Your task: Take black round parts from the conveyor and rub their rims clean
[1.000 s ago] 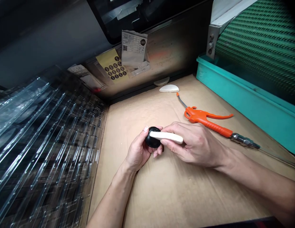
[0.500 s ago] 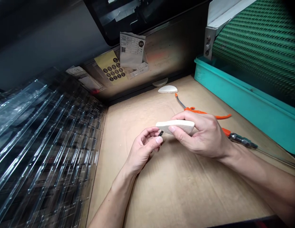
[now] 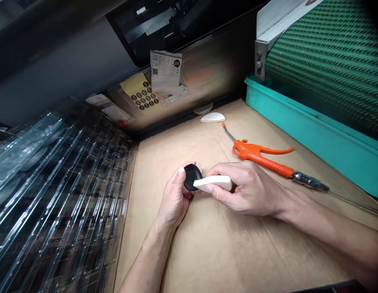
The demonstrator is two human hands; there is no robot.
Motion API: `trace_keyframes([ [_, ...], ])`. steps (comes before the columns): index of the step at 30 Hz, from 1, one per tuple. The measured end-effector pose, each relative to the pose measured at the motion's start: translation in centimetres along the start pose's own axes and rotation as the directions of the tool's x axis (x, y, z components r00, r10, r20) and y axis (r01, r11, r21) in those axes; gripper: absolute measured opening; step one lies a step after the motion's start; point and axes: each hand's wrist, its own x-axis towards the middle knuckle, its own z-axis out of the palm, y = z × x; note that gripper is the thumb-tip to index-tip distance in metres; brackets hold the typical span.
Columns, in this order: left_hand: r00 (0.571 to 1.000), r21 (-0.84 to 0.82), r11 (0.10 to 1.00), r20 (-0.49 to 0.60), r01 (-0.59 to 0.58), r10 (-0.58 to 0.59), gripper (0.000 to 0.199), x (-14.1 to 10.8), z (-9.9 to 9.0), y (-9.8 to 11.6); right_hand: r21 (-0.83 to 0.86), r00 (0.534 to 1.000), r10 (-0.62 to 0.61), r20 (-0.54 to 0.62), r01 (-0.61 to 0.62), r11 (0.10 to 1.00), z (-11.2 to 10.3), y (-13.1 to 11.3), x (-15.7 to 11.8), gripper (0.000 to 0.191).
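You have bare cardboard (image 3: 250,252) in front of your wrists and to the left of them — but the orange air blow gun (image 3: 262,156) blocks the way to the teal bin (image 3: 311,126).

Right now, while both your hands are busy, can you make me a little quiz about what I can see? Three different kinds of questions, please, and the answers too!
1. True or false: the left hand holds the round black piece.
2. Choose one. What colour is the air gun lying on the brown tabletop?
A) blue
B) orange
C) white
3. Fill in the gap: the ____ hand grips the white pad.

Key: 1 true; 2 B; 3 right.
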Motion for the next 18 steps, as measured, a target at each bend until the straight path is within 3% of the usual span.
trace_keyframes([
  [4, 1.0, 0.017, 1.0, -0.005, -0.003, 0.003, 0.058, 0.0, 0.2, -0.2, 0.022, 1.0, -0.008, -0.007, 0.008, 1.0, -0.1, -0.3, 0.0, 0.016],
  [10, 0.999, 0.113, 0.994, -0.037, 0.007, -0.003, 0.068, -0.1, 0.5, -0.8, 0.186, 0.995, 0.073, 0.061, -0.083, 0.979, 0.1, -0.6, 0.1, 0.012],
  [13, 0.999, 0.091, 0.995, -0.018, 0.043, -0.042, 0.07, -0.1, 0.6, -0.7, 0.009, 0.994, 0.11, 0.022, -0.11, 0.994, -0.1, -0.1, 0.2, 0.018],
  [16, 0.997, 0.045, 0.996, 0.028, 0.077, -0.079, 0.069, 0.0, 0.6, -0.4, -0.186, 0.994, 0.047, -0.103, -0.066, 0.98, -0.2, 0.4, 0.2, 0.022],
  [18, 0.994, 0.009, 0.996, 0.05, 0.093, -0.093, 0.066, 0.0, 0.6, -0.3, -0.208, 0.991, 0.009, -0.13, -0.036, 0.977, -0.1, 0.6, 0.2, 0.02],
])
